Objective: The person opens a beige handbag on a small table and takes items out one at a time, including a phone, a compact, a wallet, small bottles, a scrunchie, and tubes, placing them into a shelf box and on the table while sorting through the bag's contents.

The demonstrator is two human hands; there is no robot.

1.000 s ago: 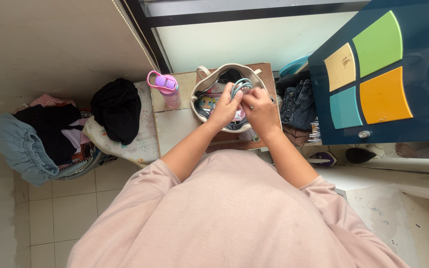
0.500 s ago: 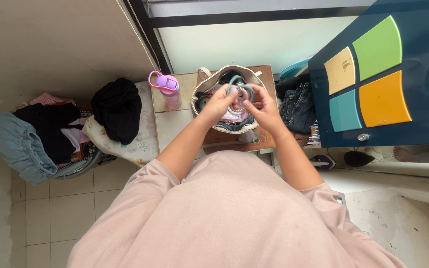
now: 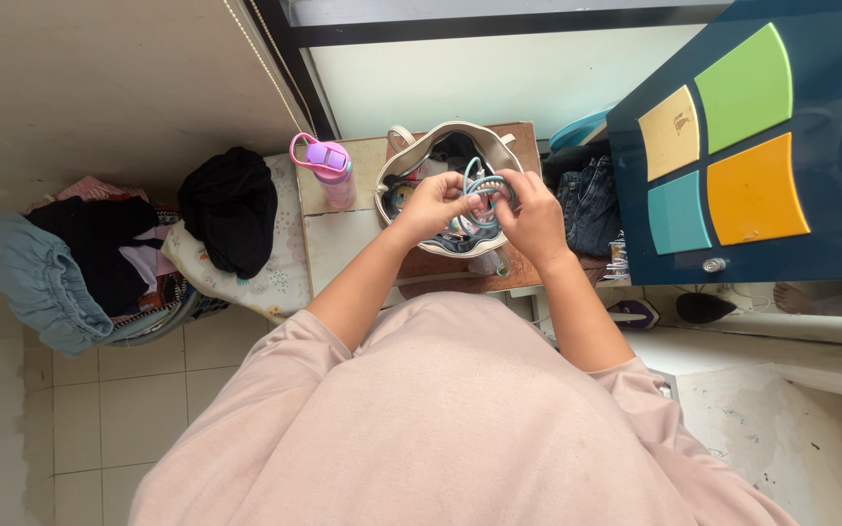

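Looking down from the head camera: dark blue cabinet point(image 3: 830, 195) with yellow, green, teal and orange panels stood at the right, largest thing in view. Heap of clothes point(image 3: 80, 263) lay at the left, a black garment point(image 3: 229, 209) beside it on a floral cushion point(image 3: 265, 278). Folded jeans point(image 3: 587, 205) sat just beside the cabinet. Small table point(image 3: 338, 244) in the middle carried a cream handbag point(image 3: 416, 156), mouth open, other items inside but too jumbled to name. Pink water bottle point(image 3: 328, 170) with purple lid stood upright just left of the bag. Left hand point(image 3: 431, 206) and right hand point(image 3: 535, 216) were both over the bag's opening, fingers closed on a coiled teal cable point(image 3: 484, 185), held between them just above the bag's contents.
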